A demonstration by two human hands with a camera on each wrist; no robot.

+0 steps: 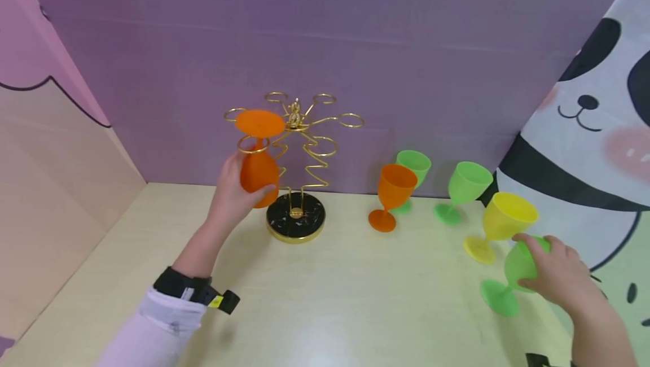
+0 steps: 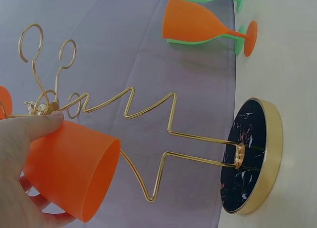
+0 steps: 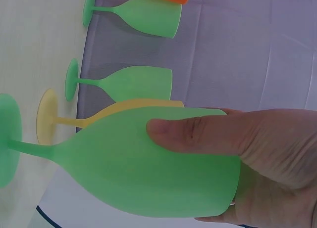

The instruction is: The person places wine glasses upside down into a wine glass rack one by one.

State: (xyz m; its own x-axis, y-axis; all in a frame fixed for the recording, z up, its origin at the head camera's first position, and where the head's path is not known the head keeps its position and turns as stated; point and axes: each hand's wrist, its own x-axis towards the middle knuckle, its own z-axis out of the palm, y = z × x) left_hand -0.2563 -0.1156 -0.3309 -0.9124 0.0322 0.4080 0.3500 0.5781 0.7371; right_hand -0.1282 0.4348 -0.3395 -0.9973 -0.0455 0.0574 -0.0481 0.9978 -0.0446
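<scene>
My left hand (image 1: 228, 197) grips the bowl of an upside-down orange goblet (image 1: 260, 178), its round foot uppermost. The stem of this goblet is at a front-left ring of a gold wire goblet rack (image 1: 295, 116), with the foot above the ring. In the left wrist view the goblet's open mouth (image 2: 101, 178) faces toward the rack's black round base (image 2: 245, 159). Over on the right, my right hand (image 1: 563, 274) holds the bowl of an upright green goblet (image 1: 519, 268), thumb along its side in the right wrist view. Its foot is at the tabletop.
Near the back wall stand another orange goblet (image 1: 395, 186), a green goblet (image 1: 417, 161) partly behind it, and a second green goblet (image 1: 468, 182). A yellow goblet (image 1: 508, 217) is just beyond my right hand. A purple backdrop (image 1: 355, 73) rises behind the table (image 1: 355, 299).
</scene>
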